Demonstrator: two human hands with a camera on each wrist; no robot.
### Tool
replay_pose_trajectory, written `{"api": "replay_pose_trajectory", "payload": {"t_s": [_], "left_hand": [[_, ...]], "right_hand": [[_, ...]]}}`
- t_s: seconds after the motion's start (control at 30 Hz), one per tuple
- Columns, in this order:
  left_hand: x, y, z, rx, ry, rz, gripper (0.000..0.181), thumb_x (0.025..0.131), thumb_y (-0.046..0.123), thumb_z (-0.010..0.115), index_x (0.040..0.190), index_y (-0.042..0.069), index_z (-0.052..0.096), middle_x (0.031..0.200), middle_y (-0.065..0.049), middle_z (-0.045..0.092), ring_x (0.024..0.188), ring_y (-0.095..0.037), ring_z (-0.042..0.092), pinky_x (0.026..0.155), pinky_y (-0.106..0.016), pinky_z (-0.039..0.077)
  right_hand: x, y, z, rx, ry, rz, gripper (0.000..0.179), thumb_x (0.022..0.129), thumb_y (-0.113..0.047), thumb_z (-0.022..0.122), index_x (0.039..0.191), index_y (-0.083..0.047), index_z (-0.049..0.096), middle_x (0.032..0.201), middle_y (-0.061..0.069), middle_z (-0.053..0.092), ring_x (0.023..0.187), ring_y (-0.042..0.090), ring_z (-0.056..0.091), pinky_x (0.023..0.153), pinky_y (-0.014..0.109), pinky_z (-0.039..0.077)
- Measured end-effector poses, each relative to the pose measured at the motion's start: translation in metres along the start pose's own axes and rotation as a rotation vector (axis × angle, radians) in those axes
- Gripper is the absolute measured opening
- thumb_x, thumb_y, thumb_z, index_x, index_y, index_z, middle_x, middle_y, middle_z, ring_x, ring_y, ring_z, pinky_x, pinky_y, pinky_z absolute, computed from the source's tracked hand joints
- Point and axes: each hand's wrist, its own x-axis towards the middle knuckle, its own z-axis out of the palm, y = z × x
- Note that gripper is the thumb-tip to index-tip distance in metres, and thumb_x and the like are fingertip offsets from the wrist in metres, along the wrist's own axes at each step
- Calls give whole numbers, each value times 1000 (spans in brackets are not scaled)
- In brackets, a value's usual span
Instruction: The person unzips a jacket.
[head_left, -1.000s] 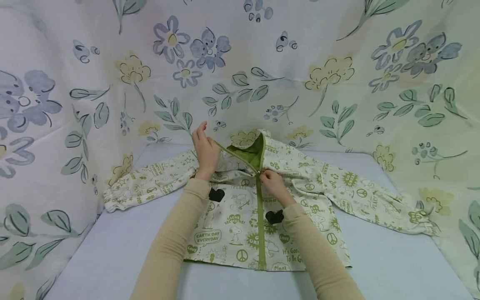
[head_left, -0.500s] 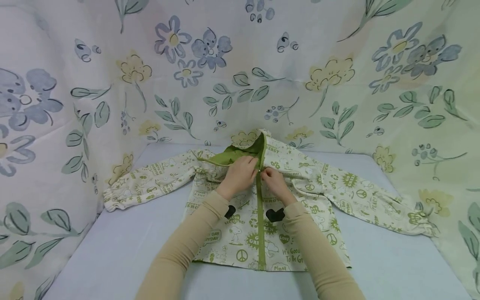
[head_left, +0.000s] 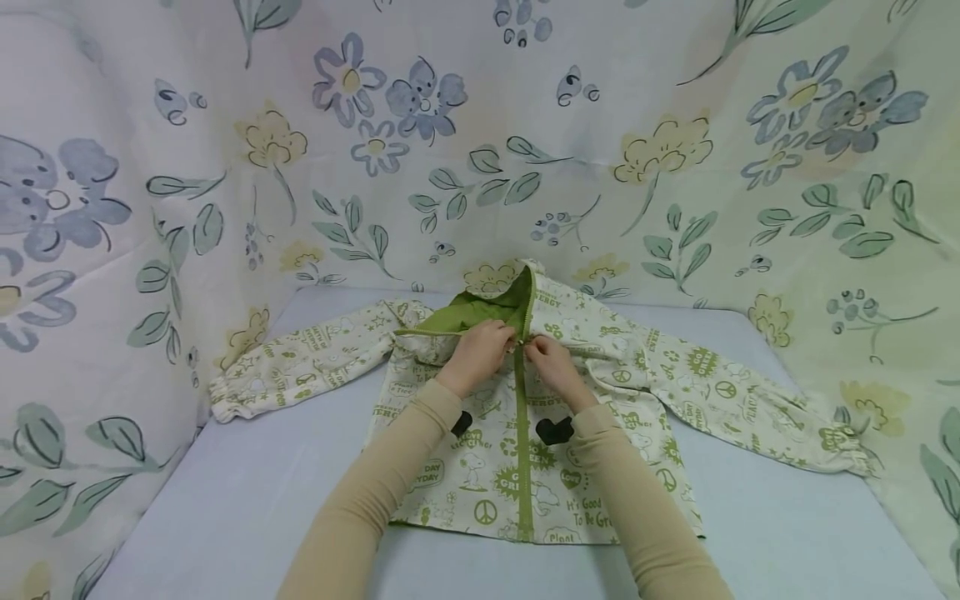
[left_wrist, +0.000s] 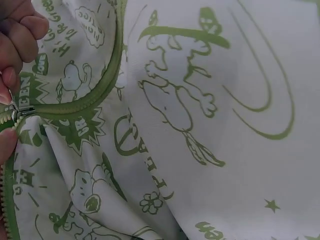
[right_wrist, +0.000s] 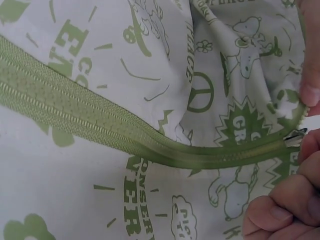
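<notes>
A white jacket [head_left: 480, 467] with green cartoon prints lies front up, its green zipper [head_left: 522, 467] joined below and its neck parted, showing a green lining [head_left: 465, 313]. My right hand [head_left: 553, 367] pinches the zipper pull [right_wrist: 296, 135], its fingers curled in the right wrist view. Just left of the slider, my left hand [head_left: 480, 354] pinches the jacket's loose zipper edge. In the left wrist view a fingertip [left_wrist: 6, 142] sits beside the slider [left_wrist: 22, 112]. The hands' palms are hidden.
The jacket's sleeves [head_left: 300, 367] spread to both sides on a pale table [head_left: 247, 492]. A black heart patch [head_left: 555, 430] shows beneath the right wrist. A flower-printed cloth [head_left: 480, 108] rises behind and at the sides.
My left hand has come down and right from the raised left collar edge to the zipper by the slider. That collar flap now lies lower. My right hand has stayed at the pull.
</notes>
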Motion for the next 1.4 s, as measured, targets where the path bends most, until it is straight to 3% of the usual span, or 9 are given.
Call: {"api": "replay_pose_trajectory", "payload": {"t_s": [0.17,0.4,0.63,0.77,1.03,1.2,1.4], "left_hand": [[3,-1,-2,13,48,-33,9,94,13,57,96,8,65,84,-5,57,75,-19,55,65,-27,47],[4,-1,-7,12,79,-22,8,94,12,57,95,8,64,85,-6,57,78,-19,55,68,-28,47],[4,-4,-10,1,132,-35,12,96,13,53,93,9,64,84,-6,56,76,-19,54,65,-26,45],[4,-6,-13,-44,118,-48,12,96,12,53,94,9,64,86,-5,57,77,-18,53,67,-26,45],[3,-8,-18,-83,120,-61,11,95,11,55,95,8,66,87,-6,58,77,-18,53,67,-26,45],[3,-10,-20,-121,118,-101,12,95,10,55,97,7,66,89,-6,58,78,-18,53,66,-26,44],[3,-12,-22,-157,123,-133,12,94,10,56,97,7,66,90,-5,58,81,-18,54,70,-27,45]], "right_hand": [[0,-1,1,21,3,-1,26,99,-23,43,80,-7,50,64,6,41,44,14,29,42,30,30],[0,1,2,75,-15,-37,31,99,-21,43,71,-7,43,59,5,35,44,14,24,44,29,26],[-2,8,4,72,-16,-50,29,98,-22,44,73,-7,47,60,6,38,47,16,29,47,32,29],[-1,11,6,53,2,-11,28,98,-19,44,73,-6,48,61,5,38,49,17,30,49,31,30],[0,10,7,30,0,-6,28,98,-19,45,75,-4,49,62,6,40,49,17,31,49,30,31],[-1,11,8,-2,-2,3,24,98,-18,45,80,-4,53,69,9,48,51,16,35,50,30,33],[-3,12,9,-17,0,36,25,98,-19,45,86,-1,56,68,7,46,52,17,33,52,31,33]]}}
